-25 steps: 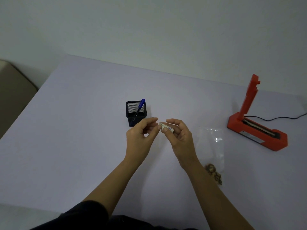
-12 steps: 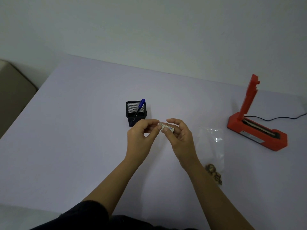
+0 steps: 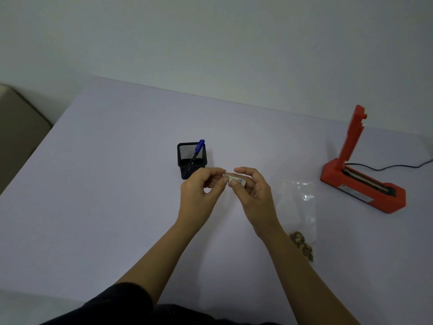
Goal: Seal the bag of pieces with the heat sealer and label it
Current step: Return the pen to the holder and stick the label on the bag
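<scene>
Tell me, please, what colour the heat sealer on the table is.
The heat sealer is orange-red with its lid raised, seen in the head view.

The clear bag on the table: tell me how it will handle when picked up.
The clear bag looks thin and glossy, so probably floppy and a bit slippery. The brown pieces sit bunched at one end, so that end would likely sag.

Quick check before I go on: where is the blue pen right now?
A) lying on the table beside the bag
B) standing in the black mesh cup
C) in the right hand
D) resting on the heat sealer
B: the blue pen leans inside the black mesh cup, while both hands pinch only the small label.
</scene>
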`<state>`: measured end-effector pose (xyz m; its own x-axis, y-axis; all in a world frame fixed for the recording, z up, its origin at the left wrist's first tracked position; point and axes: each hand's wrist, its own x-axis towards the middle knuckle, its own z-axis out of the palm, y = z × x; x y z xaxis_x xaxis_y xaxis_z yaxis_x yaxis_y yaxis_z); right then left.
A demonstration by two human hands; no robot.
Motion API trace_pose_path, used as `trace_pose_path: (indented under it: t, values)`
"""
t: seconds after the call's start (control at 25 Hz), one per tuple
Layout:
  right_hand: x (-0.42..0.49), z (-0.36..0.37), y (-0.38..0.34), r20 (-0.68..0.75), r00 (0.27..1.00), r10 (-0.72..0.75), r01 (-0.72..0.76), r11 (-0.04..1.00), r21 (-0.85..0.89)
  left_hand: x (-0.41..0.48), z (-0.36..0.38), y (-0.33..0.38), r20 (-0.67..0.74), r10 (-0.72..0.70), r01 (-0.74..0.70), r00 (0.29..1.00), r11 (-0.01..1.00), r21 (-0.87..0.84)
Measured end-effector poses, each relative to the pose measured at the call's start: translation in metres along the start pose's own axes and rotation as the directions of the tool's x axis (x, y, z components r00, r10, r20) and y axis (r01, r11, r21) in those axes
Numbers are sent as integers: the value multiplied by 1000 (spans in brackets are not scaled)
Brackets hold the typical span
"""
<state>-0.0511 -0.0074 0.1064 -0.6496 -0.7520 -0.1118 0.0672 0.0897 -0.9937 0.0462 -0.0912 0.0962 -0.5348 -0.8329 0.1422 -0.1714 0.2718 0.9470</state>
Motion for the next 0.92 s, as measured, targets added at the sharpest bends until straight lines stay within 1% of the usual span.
trace_pose_path:
  t: [0.12, 0.36, 0.48, 0.64, 0.76, 0.84, 0.92]
  values:
    - [0, 0, 1, 2, 1000, 6, -6, 1000, -4, 0, 1, -2, -13, 20, -19, 1000, 1000, 19]
    - [1, 2, 1, 1, 1000, -11, 11, 999, -36, -5, 6, -5, -125, 88, -82, 988, 995, 54]
    - [1, 3, -1, 3, 1000, -3, 3, 1000, -14, -5, 8, -6, -165, 119, -108, 979, 992, 71]
    - [1, 3, -4, -6, 1000, -15, 15, 1000, -8, -5, 9, -5, -175, 136, -126, 975, 990, 71]
    - [1, 2, -3, -8, 1000, -14, 14, 1000, -10, -4, 8, -1, -125, 80, -80, 989, 997, 6]
    - [1, 1, -4, 2, 1000, -21, 21, 1000, -12, -1, 6, 0, -66, -13, 10, 998, 999, -47]
    - [2, -2, -4, 18, 999, -42, 43, 997, -70, 2, 5, 0, 7, -104, 104, 995, 992, -77]
